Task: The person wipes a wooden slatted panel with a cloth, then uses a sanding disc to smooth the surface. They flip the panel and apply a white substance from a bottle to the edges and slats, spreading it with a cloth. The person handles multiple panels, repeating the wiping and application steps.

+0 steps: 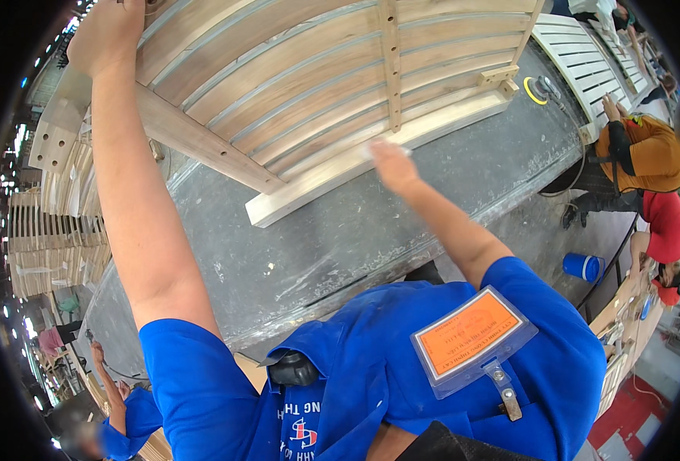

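A slatted wooden panel [340,92] is seen across the top of the frame, rested by its pale bottom rail [317,181] on a grey table [340,230]. At upper left, the left hand [111,34] is placed at the panel's end, its fingers hidden, so its grip cannot be told. Near the centre, beside the rail, the right hand [392,167] is blurred; whether the small white item [407,152] there is pinched cannot be told.

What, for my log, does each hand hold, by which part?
Left hand: apparently the slatted wooden panel, by its upper left edge. Right hand: apparently a blurred whitish piece; part unclear.
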The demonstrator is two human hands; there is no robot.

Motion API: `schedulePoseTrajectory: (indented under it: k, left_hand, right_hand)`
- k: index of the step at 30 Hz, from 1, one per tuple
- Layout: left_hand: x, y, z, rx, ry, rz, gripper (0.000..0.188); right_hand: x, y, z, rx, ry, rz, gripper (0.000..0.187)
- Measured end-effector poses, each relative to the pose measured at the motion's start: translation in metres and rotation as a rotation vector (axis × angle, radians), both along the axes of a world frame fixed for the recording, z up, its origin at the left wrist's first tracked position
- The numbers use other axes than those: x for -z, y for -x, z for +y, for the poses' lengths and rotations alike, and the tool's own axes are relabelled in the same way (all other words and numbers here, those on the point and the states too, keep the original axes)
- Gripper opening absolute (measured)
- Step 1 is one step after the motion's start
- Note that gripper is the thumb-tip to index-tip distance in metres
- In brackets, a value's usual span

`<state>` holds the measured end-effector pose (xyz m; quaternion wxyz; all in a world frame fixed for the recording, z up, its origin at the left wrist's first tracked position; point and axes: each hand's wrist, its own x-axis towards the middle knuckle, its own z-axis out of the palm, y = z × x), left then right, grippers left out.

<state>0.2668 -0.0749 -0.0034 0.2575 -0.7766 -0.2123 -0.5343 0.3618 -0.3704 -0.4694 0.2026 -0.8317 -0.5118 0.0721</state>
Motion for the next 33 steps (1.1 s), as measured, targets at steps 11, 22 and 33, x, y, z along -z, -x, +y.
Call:
schedulePoseTrajectory:
  k: [11, 22, 33]
  left_hand:
    - [0.000, 0.000, 0.004, -0.015, -0.060, -0.006, 0.071]
    - [-0.006, 0.012, 0.023, -0.269, 0.356, 0.176, 0.075]
    - [-0.005, 0.015, 0.033, -0.315, 0.350, 0.157, 0.072]
  right_hand:
    - [0.014, 0.003, -0.002, -0.030, 0.108, -0.003, 0.045]
    - [-0.006, -0.038, -0.024, 0.109, 0.146, 0.043, 0.044]
    - [0.012, -0.083, -0.067, 0.353, 0.147, -0.014, 0.048]
